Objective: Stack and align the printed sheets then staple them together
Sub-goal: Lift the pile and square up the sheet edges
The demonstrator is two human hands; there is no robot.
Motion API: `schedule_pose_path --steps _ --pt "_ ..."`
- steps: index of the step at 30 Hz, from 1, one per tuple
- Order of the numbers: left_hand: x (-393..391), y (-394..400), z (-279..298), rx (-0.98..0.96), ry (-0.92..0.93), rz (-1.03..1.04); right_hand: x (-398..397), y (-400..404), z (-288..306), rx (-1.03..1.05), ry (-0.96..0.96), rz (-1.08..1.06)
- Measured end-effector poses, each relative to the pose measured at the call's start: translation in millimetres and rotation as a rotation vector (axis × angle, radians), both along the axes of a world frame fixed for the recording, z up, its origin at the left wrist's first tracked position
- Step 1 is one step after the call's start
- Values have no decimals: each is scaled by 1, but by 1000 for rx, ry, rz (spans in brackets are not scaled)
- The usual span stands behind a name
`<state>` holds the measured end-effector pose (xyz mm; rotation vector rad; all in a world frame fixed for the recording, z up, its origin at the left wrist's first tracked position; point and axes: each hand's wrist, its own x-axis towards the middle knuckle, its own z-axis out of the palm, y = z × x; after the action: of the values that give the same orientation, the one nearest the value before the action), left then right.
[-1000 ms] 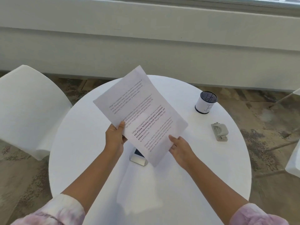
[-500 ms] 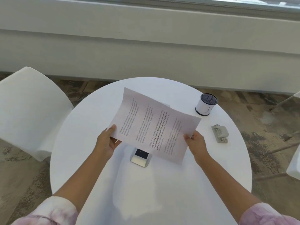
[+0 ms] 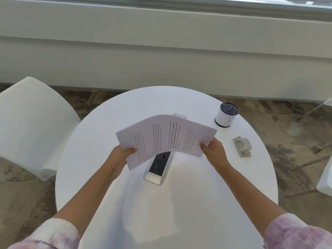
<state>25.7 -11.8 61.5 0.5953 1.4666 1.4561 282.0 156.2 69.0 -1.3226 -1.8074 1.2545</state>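
Observation:
Printed sheets with lines of text hang sideways above the middle of the round white table, bowed upward in the middle. My left hand grips their left short edge. My right hand grips the right short edge. A small grey stapler-like tool lies on the table to the right of my right hand, apart from it.
A silver power-outlet block sits on the table under the sheets. A white cup with a dark rim stands at the back right. White chairs stand left and right of the table.
The sheets have turned from a slanted pose to lying sideways and now bow upward. Both hands have shifted to the short edges and moved farther from me.

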Motion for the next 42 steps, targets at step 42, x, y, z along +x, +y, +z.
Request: schedule_pose_path --steps 42 --pt "107 1 -28 -49 -547 328 4 -6 -37 -544 75 -95"
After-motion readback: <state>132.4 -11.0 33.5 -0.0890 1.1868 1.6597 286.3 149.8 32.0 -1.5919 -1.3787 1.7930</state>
